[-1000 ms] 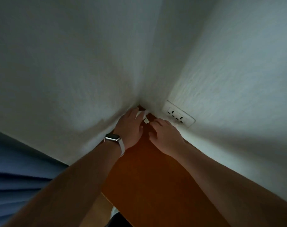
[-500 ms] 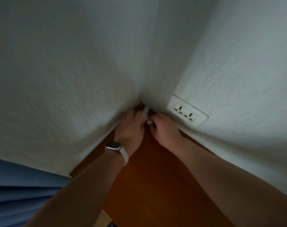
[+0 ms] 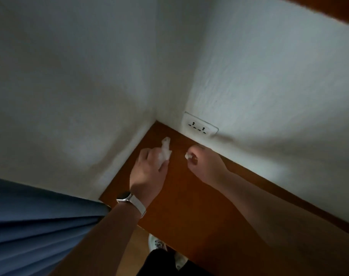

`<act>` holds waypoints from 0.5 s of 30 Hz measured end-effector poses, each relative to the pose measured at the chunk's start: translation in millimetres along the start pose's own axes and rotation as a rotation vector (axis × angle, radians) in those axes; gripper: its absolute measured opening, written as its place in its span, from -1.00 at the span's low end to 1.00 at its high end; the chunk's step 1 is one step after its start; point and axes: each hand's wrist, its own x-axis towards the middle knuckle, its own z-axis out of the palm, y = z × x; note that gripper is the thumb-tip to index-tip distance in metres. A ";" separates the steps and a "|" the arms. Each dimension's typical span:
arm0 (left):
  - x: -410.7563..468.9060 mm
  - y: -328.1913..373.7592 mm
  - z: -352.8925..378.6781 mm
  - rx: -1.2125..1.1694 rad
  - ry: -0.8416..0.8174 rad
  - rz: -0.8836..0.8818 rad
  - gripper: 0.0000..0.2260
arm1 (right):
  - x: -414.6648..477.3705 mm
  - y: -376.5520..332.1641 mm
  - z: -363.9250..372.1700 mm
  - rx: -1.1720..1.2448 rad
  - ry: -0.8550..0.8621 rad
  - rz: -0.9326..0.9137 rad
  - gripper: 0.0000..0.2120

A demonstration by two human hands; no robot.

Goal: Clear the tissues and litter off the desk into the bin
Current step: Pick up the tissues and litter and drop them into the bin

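Note:
A brown wooden desk [image 3: 189, 196] fills the corner between two white walls. Over it, my left hand [image 3: 149, 172], with a white-strapped watch on the wrist, grips a crumpled white tissue [image 3: 165, 150] that sticks up from its fingers. To the right, my right hand [image 3: 205, 164] pinches a small white scrap of litter [image 3: 188, 155] between its fingertips. Both hands are a short way out from the corner, apart from each other. No bin is in view.
A white double wall socket [image 3: 199, 127] sits on the right wall just above the desk. A blue curtain [image 3: 40, 226] hangs at the left. Below the desk's front edge I see a wooden floor [image 3: 137, 248] and a white shoe [image 3: 156, 244].
Both hands have drawn back from the corner toward me, each carrying its white piece, and have moved apart. The view has shifted, showing more of the desk.

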 end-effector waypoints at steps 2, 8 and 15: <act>-3.6 18.4 -4.8 -0.032 -0.014 0.028 -0.67 | -20.2 -2.9 -22.4 0.020 0.035 0.063 -0.91; -5.0 85.0 6.1 -0.078 -0.075 0.194 -0.66 | -82.8 12.1 -78.8 -0.009 0.153 0.226 -0.90; -28.0 177.7 50.8 -0.069 -0.163 0.380 -0.65 | -172.4 57.7 -137.6 0.004 0.334 0.387 -0.93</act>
